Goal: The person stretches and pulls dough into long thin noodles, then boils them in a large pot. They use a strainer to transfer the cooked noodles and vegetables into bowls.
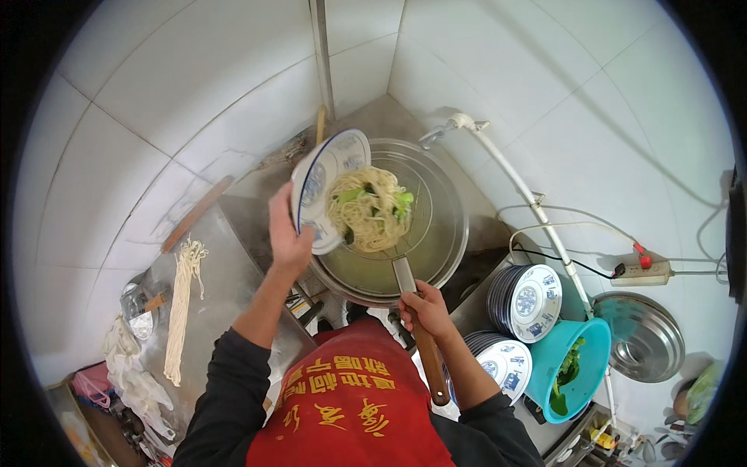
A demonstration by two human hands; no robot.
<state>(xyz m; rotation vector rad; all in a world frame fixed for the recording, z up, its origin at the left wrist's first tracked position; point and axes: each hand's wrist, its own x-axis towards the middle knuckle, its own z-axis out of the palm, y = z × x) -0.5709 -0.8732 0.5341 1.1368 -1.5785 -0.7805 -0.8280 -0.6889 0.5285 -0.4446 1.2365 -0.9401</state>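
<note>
My left hand (289, 233) grips the rim of a white bowl with blue patterns (315, 181), which is tilted on its side towards the strainer. Cooked noodles with green leaves (370, 216) lie at the bowl's mouth and over the wire strainer (425, 210); they look slightly blurred. My right hand (425, 306) is closed around the strainer's wooden handle (429, 362). Beneath both stands a large round metal pot (455, 257) holding cloudy, yellowish liquid. The noodles hide part of the strainer's mesh, so I cannot tell how much rests on it.
Raw noodles (184, 315) lie on the metal counter (227, 280) at left, near a wooden rolling pin (197, 215). At right are stacked patterned bowls (534, 303), a turquoise basin (596, 350) with leafy greens, a metal lid (648, 338), and a tap (435, 135) beyond the pot.
</note>
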